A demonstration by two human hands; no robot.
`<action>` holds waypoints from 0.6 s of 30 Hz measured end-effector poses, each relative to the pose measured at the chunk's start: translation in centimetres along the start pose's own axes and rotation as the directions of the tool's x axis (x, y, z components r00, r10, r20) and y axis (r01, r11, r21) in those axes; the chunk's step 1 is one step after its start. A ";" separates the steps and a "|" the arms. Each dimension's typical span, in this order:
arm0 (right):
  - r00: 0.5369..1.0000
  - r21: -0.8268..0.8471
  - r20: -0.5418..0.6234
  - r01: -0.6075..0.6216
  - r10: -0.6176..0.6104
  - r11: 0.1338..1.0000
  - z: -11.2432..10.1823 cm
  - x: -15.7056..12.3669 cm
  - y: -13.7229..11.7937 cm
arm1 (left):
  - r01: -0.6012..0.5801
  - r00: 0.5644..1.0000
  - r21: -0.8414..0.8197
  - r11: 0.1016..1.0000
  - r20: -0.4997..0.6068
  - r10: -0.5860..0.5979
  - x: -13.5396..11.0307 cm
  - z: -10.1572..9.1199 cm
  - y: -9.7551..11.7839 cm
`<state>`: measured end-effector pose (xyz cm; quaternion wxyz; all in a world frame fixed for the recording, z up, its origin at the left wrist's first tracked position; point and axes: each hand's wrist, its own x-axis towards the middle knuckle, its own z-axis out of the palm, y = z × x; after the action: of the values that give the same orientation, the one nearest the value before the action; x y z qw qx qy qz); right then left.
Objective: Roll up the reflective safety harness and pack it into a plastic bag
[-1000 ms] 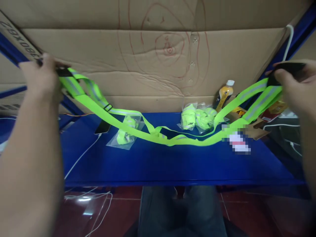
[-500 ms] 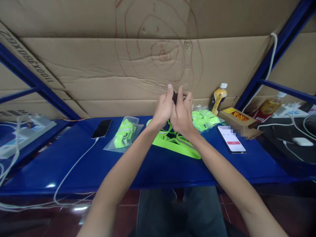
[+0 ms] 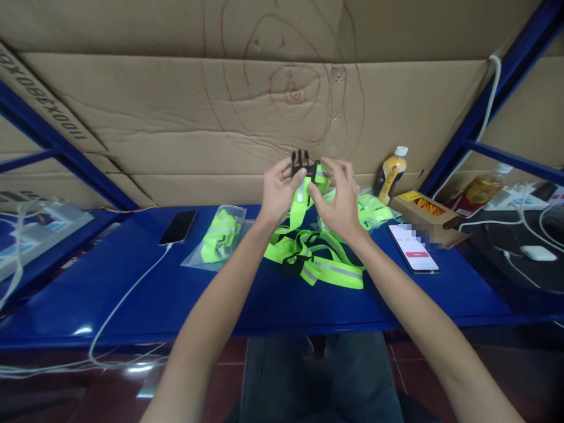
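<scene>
My left hand [image 3: 281,191] pinches a black side-release buckle [image 3: 300,162], its prongs pointing up. A neon-yellow reflective strap [image 3: 301,197] runs through the buckle and hangs down between my hands. My right hand [image 3: 340,197] has its thumb and fingers closed around the strap beside the buckle. Below, on the blue table [image 3: 127,294], lies the rest of the reflective strap harness [image 3: 337,271] in loose loops with black fittings. Behind my right hand are more neon-yellow straps in clear plastic bags [image 3: 372,208].
A bagged neon-yellow strap set [image 3: 220,235] and a dark phone [image 3: 178,227] on a white cable lie left. At right are a lit phone [image 3: 414,249], an open cardboard box [image 3: 425,211] and a drink bottle [image 3: 391,176]. Behind stands a cardboard wall [image 3: 176,106].
My hands were pressed together over something dark; now they are apart, with the black buckle and strap showing between them. More of the looped straps on the table is visible.
</scene>
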<state>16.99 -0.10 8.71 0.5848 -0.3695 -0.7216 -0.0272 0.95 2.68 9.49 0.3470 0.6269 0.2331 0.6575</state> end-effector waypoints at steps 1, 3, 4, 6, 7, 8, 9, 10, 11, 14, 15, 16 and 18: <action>1.000 0.021 0.015 -0.007 0.007 1.000 -0.1 0.1 0.4 | 0.005 1.000 0.000 1.000 0.024 -0.005 -0.2 0.0 -0.3; 0.992 0.086 0.129 -0.026 0.015 0.996 -0.4 0.4 1.3 | 0.013 0.997 0.006 1.000 0.082 -0.014 -0.6 0.0 -0.7; 0.978 0.121 0.210 -0.037 0.010 0.992 -0.6 0.5 1.7 | 0.015 0.994 0.020 1.000 0.112 -0.018 -0.8 -0.1 -0.7; 0.942 0.139 0.336 -0.060 0.010 0.989 -1.0 0.4 2.4 | -0.002 0.988 0.114 0.994 0.157 -0.016 -1.6 -0.7 -0.3; 0.934 0.115 0.358 -0.067 0.021 0.991 -1.2 0.3 2.8 | -0.031 0.988 0.217 0.976 0.155 -0.003 -2.3 -1.2 0.3; 0.937 0.079 0.348 -0.069 0.038 0.994 -1.3 0.0 3.1 | -0.059 0.991 0.353 0.934 0.135 0.012 -3.2 -1.7 1.2; 0.947 0.042 0.316 -0.072 0.055 0.997 -1.5 -0.3 3.5 | -0.083 0.995 0.520 0.850 0.098 0.037 -4.4 -2.3 2.2; 0.959 0.013 0.273 -0.077 0.071 0.997 -1.6 -0.7 3.9 | -0.075 0.997 0.682 0.728 0.052 0.054 -5.9 -2.8 3.4; 0.970 -0.003 0.229 -0.085 0.083 0.996 -1.6 -1.1 4.3 | -0.022 0.999 0.803 0.595 0.002 0.035 -7.6 -3.3 4.6; 0.982 0.016 0.150 -0.114 0.111 0.993 -1.3 -2.2 5.5 | 0.125 0.941 0.950 0.287 -0.022 -0.337 -13.1 -3.5 7.1; 0.981 0.026 0.148 -0.128 0.123 0.991 -1.1 -2.4 5.8 | 0.137 0.912 0.962 0.236 -0.030 -0.409 -14.7 -3.3 7.4; 0.980 0.031 0.144 -0.141 0.135 0.990 -0.8 -2.5 6.0 | 0.128 0.885 0.968 0.218 -0.012 -0.466 -16.0 -3.0 7.4; 0.981 0.011 0.105 -0.163 0.161 0.987 -0.5 -2.3 6.3 | 0.084 0.861 0.963 0.256 0.059 -0.506 -17.3 -2.8 7.0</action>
<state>21.04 3.13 4.38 0.5503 -0.4223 -0.7188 0.0469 -3.43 -14.45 2.91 0.0725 0.7595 0.6174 0.1917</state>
